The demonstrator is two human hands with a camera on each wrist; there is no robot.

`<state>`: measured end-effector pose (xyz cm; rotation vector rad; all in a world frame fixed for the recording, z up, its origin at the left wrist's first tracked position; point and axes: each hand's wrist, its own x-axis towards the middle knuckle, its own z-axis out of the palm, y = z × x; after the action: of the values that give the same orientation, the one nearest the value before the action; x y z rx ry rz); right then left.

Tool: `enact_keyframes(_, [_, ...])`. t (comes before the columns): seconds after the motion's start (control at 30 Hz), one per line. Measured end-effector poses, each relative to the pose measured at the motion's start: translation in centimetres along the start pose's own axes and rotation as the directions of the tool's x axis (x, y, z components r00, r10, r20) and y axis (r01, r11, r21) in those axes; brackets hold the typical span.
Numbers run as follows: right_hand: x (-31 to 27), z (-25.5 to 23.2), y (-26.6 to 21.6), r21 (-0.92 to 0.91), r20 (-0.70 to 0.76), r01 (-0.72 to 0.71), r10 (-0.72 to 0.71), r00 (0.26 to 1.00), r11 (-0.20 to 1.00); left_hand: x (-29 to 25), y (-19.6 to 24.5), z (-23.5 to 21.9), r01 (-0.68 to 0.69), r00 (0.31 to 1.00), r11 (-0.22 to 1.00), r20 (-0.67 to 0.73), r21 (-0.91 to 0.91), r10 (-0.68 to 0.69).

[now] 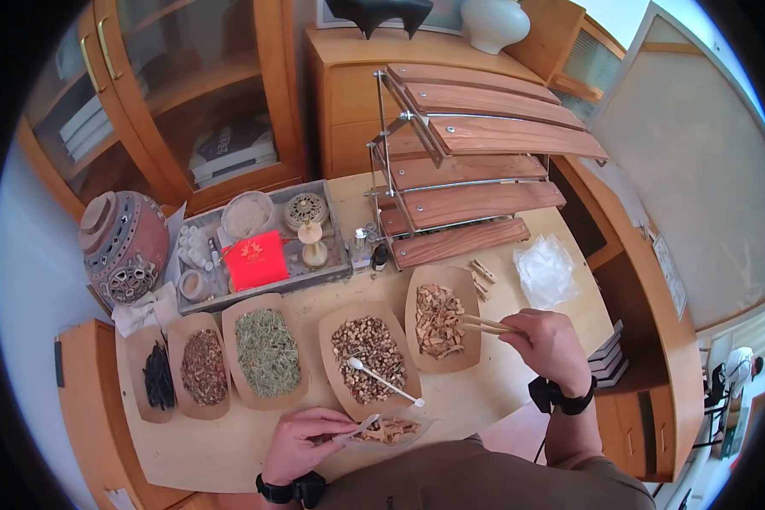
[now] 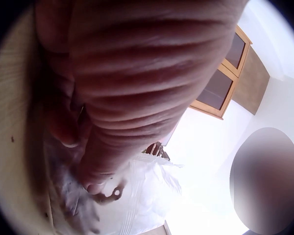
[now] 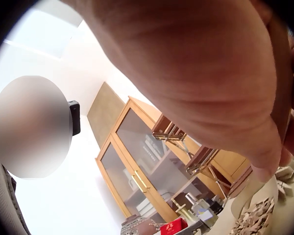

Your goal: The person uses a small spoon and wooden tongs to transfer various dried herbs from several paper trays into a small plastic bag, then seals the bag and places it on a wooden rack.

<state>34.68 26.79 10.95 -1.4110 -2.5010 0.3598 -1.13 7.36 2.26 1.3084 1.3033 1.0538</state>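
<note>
My left hand (image 1: pixel 302 442) pinches the edge of a clear zip bag (image 1: pixel 388 429) holding pale wood chips, low over the table's front edge. In the left wrist view the thumb presses on the bag's clear film (image 2: pixel 132 196). Wooden tweezers (image 1: pixel 490 325) are gripped in my right hand (image 1: pixel 548 344), their tips among the reddish-brown wood chips (image 1: pixel 438 323) in the rightmost paper tray (image 1: pixel 469 357). The tweezers' tips are hidden in the right wrist view, where wood chips (image 3: pixel 255 215) show below the hand.
Leftward stand trays of chopped brown pieces (image 1: pixel 361 340) with a white scoop (image 1: pixel 382 381), dried green herb (image 1: pixel 268 353), reddish bits (image 1: pixel 204 365) and black strips (image 1: pixel 157 378). Behind are a grey tray (image 1: pixel 340 255) with a red pouch (image 1: pixel 257 259), a slatted wooden rack (image 1: pixel 484 204) and crumpled plastic (image 1: pixel 544 272).
</note>
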Motion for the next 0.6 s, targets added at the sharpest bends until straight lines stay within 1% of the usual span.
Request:
enact_keyframes(0.07, [0.7, 0.5, -0.6, -0.008, 0.012, 0.019, -0.019, 1.0, 1.0, 0.0, 0.0, -0.1, 0.003, 1.0, 1.0, -0.002, -0.005, -0.003])
enact_keyframes(0.13, [1.3, 0.9, -1.2, 0.007, 0.034, 0.072, -0.073, 0.997, 0.997, 0.0, 0.2, -0.1, 0.06, 0.998, 0.997, 0.007, -0.042, -0.06])
enact_keyframes(0.17, [1.7, 1.1, -1.5, 0.009, 0.032, 0.072, -0.072, 0.997, 0.997, 0.0, 0.1, -0.1, 0.06, 0.998, 0.997, 0.007, -0.04, -0.06])
enact_keyframes(0.23, [2.3, 1.3, -1.9, -0.023, 0.082, 0.137, -0.135, 0.987, 0.99, 0.1, -0.1, 0.0, -0.02, 1.0, 0.999, 0.008, -0.026, 0.02])
enact_keyframes(0.37, [2.4, 1.1, -1.5, -0.044, 0.099, 0.157, -0.152, 0.983, 0.987, -0.1, -0.2, -0.2, 0.005, 1.0, 1.0, 0.018, -0.023, -0.005])
enact_keyframes(0.43, [2.3, 0.5, -1.2, -0.097, 0.14, 0.117, -0.103, 0.985, 0.988, 0.0, -0.5, -0.1, -0.007, 1.0, 1.0, 0.008, -0.029, 0.008])
enact_keyframes(0.47, [2.3, 0.4, -1.2, -0.097, 0.142, 0.117, -0.103, 0.985, 0.988, 0.0, -0.3, -0.1, -0.006, 1.0, 1.0, 0.008, -0.03, 0.007])
enact_keyframes(0.53, [2.2, 0.5, -1.0, -0.068, 0.149, 0.175, -0.163, 0.975, 0.982, 0.1, 0.2, -0.1, 0.048, 0.999, 0.998, 0.006, -0.045, -0.048])
enact_keyframes(0.6, [2.2, 1.0, -0.7, -0.078, 0.142, 0.187, -0.175, 0.974, 0.979, 0.1, 0.2, -0.2, 0.058, 0.998, 0.997, 0.01, -0.044, -0.057])
